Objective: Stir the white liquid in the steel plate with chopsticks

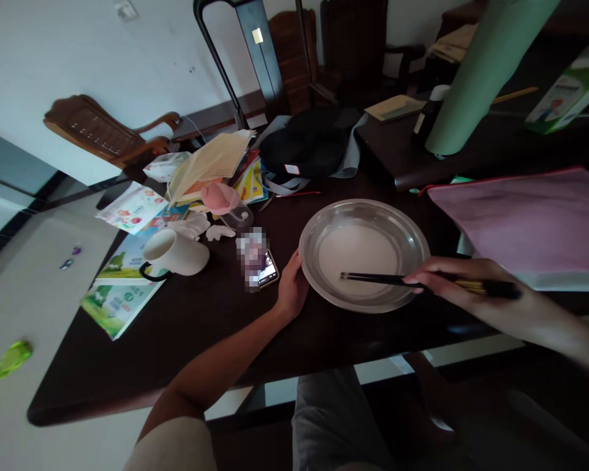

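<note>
A round metal basin rests on the dark table, with a smooth whitish substance in its bottom. My left hand grips the basin's left side, thumb up by the rim and fingers partly hidden beneath it. In my right hand is a pair of black chopsticks with gold on the handle part. Their tips are close together over the whitish substance; whether they touch it I cannot tell. Just left of my left hand lies a phone with a lit screen.
Left on the table are a white mug lying tilted, booklets, a pink-topped clear bottle and papers. A black bag sits behind the basin. To the right are a pink zip pouch and a green cylinder.
</note>
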A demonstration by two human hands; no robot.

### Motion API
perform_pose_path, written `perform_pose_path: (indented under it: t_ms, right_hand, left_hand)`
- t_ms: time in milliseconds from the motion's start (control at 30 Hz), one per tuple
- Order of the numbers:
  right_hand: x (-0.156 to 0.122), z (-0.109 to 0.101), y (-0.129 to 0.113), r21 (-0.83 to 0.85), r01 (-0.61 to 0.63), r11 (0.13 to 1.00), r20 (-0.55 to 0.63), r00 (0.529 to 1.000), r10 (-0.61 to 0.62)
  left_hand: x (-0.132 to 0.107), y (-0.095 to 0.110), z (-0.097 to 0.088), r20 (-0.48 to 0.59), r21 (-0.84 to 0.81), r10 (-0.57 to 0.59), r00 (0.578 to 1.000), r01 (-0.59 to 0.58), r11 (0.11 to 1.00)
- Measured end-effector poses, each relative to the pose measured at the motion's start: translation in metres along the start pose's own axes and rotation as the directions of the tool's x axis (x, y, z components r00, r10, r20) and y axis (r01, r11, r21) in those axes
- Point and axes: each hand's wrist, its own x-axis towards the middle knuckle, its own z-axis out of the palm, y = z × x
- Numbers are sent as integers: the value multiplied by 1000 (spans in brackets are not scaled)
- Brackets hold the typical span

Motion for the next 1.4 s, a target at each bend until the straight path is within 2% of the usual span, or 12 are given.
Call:
perform_pose_path:
  t_ms: [100, 200, 333, 500, 667, 767, 900, 1000, 1067, 1133, 1233, 1400]
  right_hand:
    - [16, 19, -1, 70, 54, 996, 45, 997, -58]
    - [29, 20, 2, 41, 66, 997, -6, 998, -65]
    - [32, 2, 0, -20, -27, 999, -94, 995, 25]
    - [12, -35, -4, -79, -159, 984, -132, 980, 147]
    - [-9, -54, 6, -56, -197, 979, -2, 980, 197]
    - [-9, -41, 1, -28, -133, 991, 49, 990, 134]
    - [4, -5, -11, 51, -42, 998, 74, 997, 38]
    - [19, 16, -8, 91, 39, 995, 80, 996, -47]
    - [27, 20, -4, 72, 64, 995, 53, 996, -68]
    - [33, 17, -2, 33, 44, 998, -4, 999, -44]
    - [33, 1, -5, 6, -68, 998, -76, 995, 69]
    - [15, -31, -7, -20, -221, 975, -107, 970, 218]
  left_hand:
    - [0, 0, -1, -3, -3, -1, 1000, 1, 1000]
    - [1, -1, -2, -12, -2, -7, 1000, 7, 1000]
    - [1, -1, -2, -8, 3, -14, 1000, 14, 1000]
    - [0, -1, -2, -29, 2, -15, 999, 15, 1000]
    - [0, -2, -2, -18, 10, -5, 1000, 5, 1000]
    - [0, -2, -3, -13, 23, 3, 1000, -3, 1000]
    - [0, -1, -3, -4, 27, -1, 1000, 1, 1000]
    - [0, -1, -3, -3, 24, -7, 1000, 7, 1000]
    - [0, -1, -3, -10, 15, -12, 1000, 12, 1000]
    - [0, -1, -3, -22, 6, -13, 1000, 14, 1000]
    - [0, 0, -1, -26, 7, -25, 999, 26, 1000]
    - [-1, 2, 2, -16, 4, -12, 1000, 12, 1000]
